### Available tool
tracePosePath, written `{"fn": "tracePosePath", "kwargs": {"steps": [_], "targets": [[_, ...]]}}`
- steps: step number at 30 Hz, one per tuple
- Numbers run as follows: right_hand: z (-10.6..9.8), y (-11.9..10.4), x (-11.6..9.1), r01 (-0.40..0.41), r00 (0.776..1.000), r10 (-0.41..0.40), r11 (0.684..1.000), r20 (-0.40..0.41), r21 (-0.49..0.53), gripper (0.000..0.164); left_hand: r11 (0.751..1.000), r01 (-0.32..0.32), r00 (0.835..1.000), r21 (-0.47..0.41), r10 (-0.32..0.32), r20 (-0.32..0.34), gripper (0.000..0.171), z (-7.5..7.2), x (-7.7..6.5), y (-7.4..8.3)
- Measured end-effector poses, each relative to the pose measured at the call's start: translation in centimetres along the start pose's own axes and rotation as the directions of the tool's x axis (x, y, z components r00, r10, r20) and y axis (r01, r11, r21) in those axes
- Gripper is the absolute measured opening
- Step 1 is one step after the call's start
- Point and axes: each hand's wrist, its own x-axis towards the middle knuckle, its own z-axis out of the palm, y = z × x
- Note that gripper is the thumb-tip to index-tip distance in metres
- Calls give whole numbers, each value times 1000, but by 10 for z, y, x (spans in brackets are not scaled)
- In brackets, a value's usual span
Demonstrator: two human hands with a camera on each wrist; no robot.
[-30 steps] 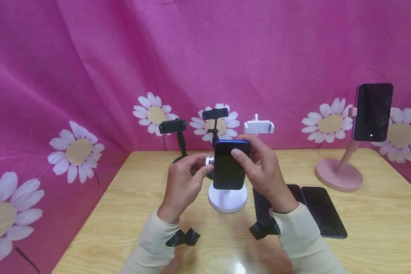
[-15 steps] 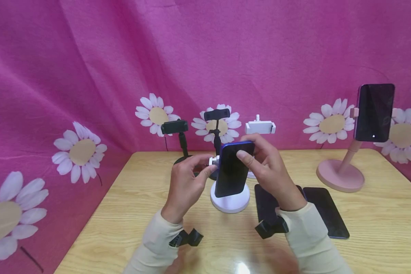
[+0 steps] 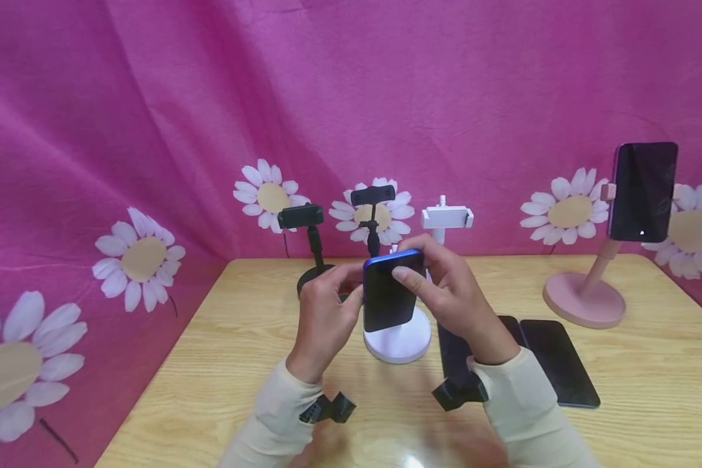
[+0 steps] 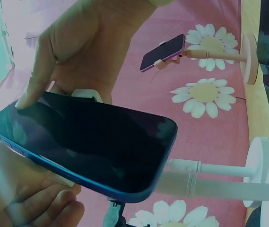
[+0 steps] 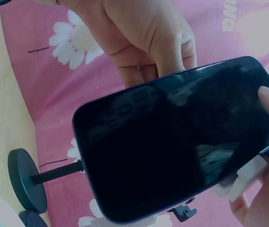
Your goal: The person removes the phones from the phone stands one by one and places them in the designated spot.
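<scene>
My right hand holds a blue-edged smartphone, thumb on its dark screen and fingers behind. The phone is slightly tilted in front of a white phone stand, whose round base shows below. One white clamp end sits at the phone's edge by the right hand in the right wrist view. At the opposite edge is my left hand, its fingers curled partly behind the phone. They appear to pinch the stand's other clamp end, which the phone hides.
Two black phone stands and another white one stand behind. At right, a pink stand bears an upright phone. Two phones lie on the wooden table, partly under the right forearm. A pink flowered cloth hangs behind.
The phone has turned, and its top edge sits lower. The white clamp end seen between my left fingers is now hidden behind the phone. The head view has shifted slightly.
</scene>
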Motion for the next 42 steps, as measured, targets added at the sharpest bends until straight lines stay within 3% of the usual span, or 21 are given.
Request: {"fn": "tracePosePath", "kwargs": {"steps": [10, 16, 22, 31, 34, 38, 42], "targets": [[4, -8, -3, -12, 995, 21, 995, 96, -97, 24, 998, 3, 1000, -57, -3, 5, 30, 0, 4, -5], [4, -13, -5, -20, 997, 29, 993, 73, -115, 21, 998, -6, 1000, -56, 5, -5, 30, 1, 5, -5], [-9, -18, -19, -141, 988, 148, 978, 34, -155, 20, 999, 9, 1000, -47, -10, -17, 28, 2, 6, -7], [-42, -12, -61, -375, 923, 379, 925, 68, -68, 19, 999, 23, 999, -38, -24, -23, 33, -4, 4, -10], [-54, -6, -77, -444, 892, 452, 883, 21, -151, 19, 999, 27, 999, -46, -28, -20, 33, -4, 4, -10], [-69, 3, -100, -511, 851, 522, 803, -51, -308, 20, 998, 44, 999, -54, -45, -14, 33, -3, 4, -10], [-82, 10, -121, -552, 822, 564, 758, -76, -347, 19, 997, 49, 999, -58, -50, -10, 33, -1, 4, -8]]}}
